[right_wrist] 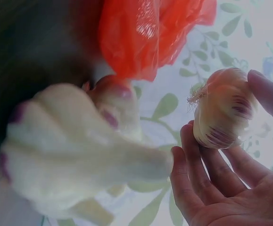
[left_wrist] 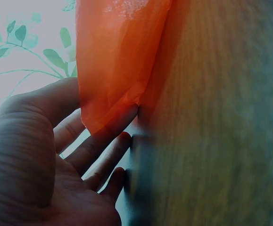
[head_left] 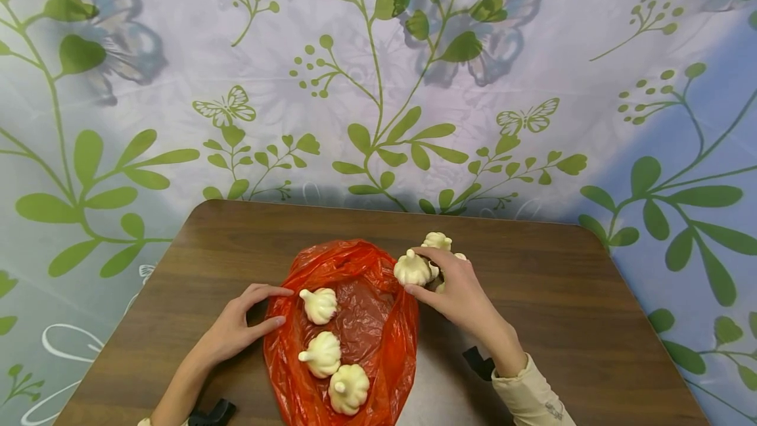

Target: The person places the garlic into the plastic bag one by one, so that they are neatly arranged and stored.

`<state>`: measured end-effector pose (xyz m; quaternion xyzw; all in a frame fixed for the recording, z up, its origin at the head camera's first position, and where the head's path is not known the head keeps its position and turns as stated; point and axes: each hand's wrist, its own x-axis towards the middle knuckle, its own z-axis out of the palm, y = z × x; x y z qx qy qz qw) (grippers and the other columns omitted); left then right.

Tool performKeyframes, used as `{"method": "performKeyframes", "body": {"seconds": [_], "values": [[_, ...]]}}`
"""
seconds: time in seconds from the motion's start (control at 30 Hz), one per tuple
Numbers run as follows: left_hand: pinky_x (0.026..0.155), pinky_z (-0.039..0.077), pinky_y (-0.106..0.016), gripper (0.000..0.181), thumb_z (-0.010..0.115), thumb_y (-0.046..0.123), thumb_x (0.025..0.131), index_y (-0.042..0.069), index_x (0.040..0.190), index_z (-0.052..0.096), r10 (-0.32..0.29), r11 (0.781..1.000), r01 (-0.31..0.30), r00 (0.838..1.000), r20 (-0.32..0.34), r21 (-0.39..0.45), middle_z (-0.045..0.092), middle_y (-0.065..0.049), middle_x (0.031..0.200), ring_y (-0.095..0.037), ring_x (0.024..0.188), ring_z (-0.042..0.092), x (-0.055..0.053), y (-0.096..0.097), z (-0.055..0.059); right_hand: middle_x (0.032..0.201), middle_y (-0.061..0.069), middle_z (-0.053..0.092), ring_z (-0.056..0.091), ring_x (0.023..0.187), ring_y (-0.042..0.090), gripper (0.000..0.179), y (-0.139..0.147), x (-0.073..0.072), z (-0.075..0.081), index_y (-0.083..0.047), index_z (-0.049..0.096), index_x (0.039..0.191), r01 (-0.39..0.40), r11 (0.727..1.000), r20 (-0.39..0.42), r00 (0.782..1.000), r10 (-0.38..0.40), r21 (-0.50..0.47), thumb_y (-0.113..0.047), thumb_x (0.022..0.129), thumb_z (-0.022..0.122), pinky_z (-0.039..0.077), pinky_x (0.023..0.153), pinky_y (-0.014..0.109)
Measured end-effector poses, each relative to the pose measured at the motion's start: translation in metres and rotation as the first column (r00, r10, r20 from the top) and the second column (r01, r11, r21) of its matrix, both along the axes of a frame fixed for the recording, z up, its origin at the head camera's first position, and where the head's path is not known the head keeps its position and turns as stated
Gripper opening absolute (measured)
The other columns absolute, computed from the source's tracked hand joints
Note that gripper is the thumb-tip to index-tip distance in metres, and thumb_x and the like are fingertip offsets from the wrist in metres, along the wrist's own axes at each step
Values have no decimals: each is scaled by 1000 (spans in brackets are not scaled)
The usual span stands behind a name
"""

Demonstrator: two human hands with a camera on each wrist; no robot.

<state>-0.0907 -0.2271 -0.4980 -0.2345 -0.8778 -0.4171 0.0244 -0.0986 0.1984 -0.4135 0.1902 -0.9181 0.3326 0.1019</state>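
Observation:
A red plastic bag [head_left: 399, 340] stands with its mouth spread on the table, three garlic bulbs [head_left: 323, 354] visible inside. At its left side my left hand [head_left: 236, 321] touches the plastic with extended fingers, thumb and forefinger apart. The left wrist view shows bag plastic [left_wrist: 122, 56] against those fingers. Just off the bag's right rim, my right hand [head_left: 464, 291] holds a garlic bulb [head_left: 412, 269] by its sides between thumb and fingers; its root end [right_wrist: 197, 95] shows in the right wrist view. More garlic bulbs [head_left: 437, 240] lie behind that hand, partly hidden.
The brown wooden table [head_left: 550, 307] has rounded far corners. A fabric backdrop [head_left: 378, 84] printed with leaves and butterflies hangs behind it. Black wrist straps [head_left: 478, 363] show at both wrists. A large garlic bulb [right_wrist: 70, 146] sits close to the right wrist camera.

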Motion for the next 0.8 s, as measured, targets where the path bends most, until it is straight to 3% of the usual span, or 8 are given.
{"method": "performKeyframes", "body": {"seconds": [0.37,0.8], "values": [[104,48,-29,42,82,25,95,30,135,69,0,1000,0,1000,-7,-3,65,6,130,-15,122,60,0,0,0,131,0,71,67,123,24,57,-28,-6,-3,-17,68,136,-70,997,43,997,71,-22,-31,85,91,55,102,48],[103,49,-30,43,82,25,94,31,135,69,1,1000,-1,1000,-5,-4,65,7,130,-15,122,61,0,0,-1,139,1,67,60,133,26,59,-61,-9,-7,-20,66,140,-108,993,150,982,113,-45,-35,88,88,51,107,51]]}}
